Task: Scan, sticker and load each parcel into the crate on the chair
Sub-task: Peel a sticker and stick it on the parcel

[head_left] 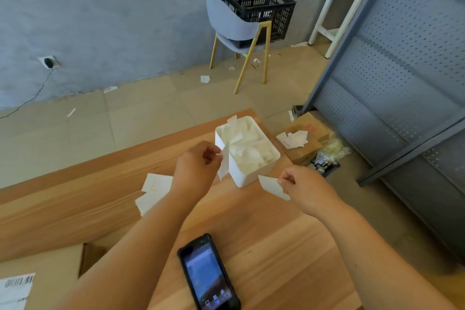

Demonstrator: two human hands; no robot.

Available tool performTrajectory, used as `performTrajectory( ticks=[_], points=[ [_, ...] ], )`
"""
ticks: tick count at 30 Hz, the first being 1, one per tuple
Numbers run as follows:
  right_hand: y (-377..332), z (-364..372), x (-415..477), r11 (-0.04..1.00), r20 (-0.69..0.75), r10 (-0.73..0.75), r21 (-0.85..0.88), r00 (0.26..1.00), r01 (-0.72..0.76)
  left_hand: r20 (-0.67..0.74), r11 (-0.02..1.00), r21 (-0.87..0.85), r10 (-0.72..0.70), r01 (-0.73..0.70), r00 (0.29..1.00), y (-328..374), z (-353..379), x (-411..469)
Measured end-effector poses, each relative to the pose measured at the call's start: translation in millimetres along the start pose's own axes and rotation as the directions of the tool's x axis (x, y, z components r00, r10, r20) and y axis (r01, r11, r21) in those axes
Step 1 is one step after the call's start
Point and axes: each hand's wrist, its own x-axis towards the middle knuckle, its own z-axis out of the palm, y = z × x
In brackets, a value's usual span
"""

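The person's two hands are raised over the far part of the wooden table (264,231), each pinched shut on a piece of white paper. The left hand (198,161) holds a long, curling strip (224,163) between thumb and fingertips, right at the near corner of the white bin (247,173). Since that bin is full of crumpled white slips, the strip is most likely peeled backing about to be dropped in. The right hand (299,184) pinches a flat white sticker (273,186) by one edge, held out in the air just beside the bin. Gripping it only at the rim would keep any adhesive face from catching on skin before it goes onto a parcel. The handheld scanner (208,274) lies screen-up and lit on the table between the forearms, set down so both hands are free for peeling yet close enough to grab. A cardboard parcel (40,282) with a barcode label sits at the near left edge, within reach of the left arm; it appears to be the one waiting for the sticker. More label sheets (154,191) lie on the table beyond the left forearm. The black crate (259,11) stands on the grey chair (234,30) against the wall, well apart from the table, so loading will mean carrying the parcel across the floor.
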Motion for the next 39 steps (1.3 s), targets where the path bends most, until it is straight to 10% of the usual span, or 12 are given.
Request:
performTrajectory(
  ticks=[7, 16, 27, 39],
  points=[
    [26.9, -13.7, 32.4, 0.995, -0.008, -0.002, 0.099, 1.000, 0.003, -0.066, 0.960, 0.150, 0.248, -0.236, 0.967, 13.6, 40.6, 71.8],
    [41.3, -7.5, 43.7, 0.991, 0.047, 0.019, 0.133, 0.999, -0.025, 0.289, 0.806, 0.513, 0.163, -0.296, 0.943, -18.1, 65.2, 71.6],
    [24.9, 0.9, 14.1, 0.963, -0.021, -0.046, 0.264, 0.999, 0.050, 0.141, 0.930, 0.307, 0.165, -0.202, 0.976, -16.3, 24.9, 11.9],
    [-39.1, 56.8, -58.8, 0.871, 0.191, -0.238, 0.475, 0.952, 0.123, 0.100, 0.972, -0.031, -0.230, 0.234, 0.968, -67.2, -50.5, -132.1]
  ],
)
